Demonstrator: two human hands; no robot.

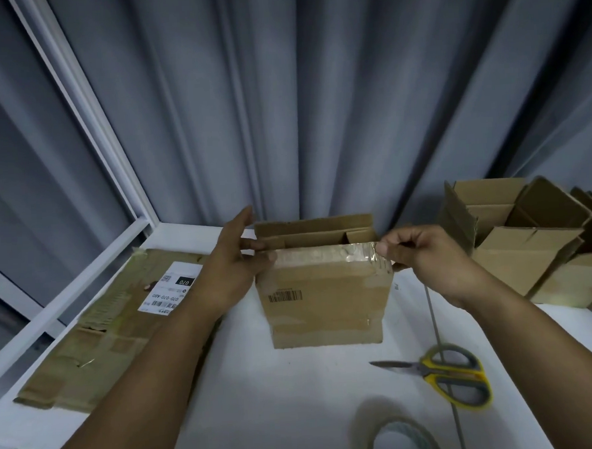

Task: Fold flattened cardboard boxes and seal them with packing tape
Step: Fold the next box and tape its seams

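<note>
Two bare forearms, ours, reach forward from the bottom of the view over a white tabletop (296, 396). Nearest to us lies a blurred roll of clear packing tape (400, 440), and just beyond it, to the right, a pair of yellow-and-grey-handled scissors (446, 374), blades closed; both sit within easy reach, likely so we can cut the next strip.

Further out, at the centre, stands a small brown cardboard box (326, 298) with a barcode on its near face and its far flaps still raised. A shiny strip of clear tape (323, 255) runs along its near top edge. Our left hand (233, 262) lies flat against the box's left side, fingers extended and close together, apparently bracing it. Our right hand (423, 255) pinches the tape's end at the right corner between thumb and curled fingers, seemingly to pull it taut and press it over the edge.

To the left lies a flattened brown cardboard box with a white shipping label (104, 323), waiting. At far right several open, folded brown boxes (515, 240) are piled together. Behind everything hang grey pleated curtains (315, 103) beside a white window frame (86, 115).
</note>
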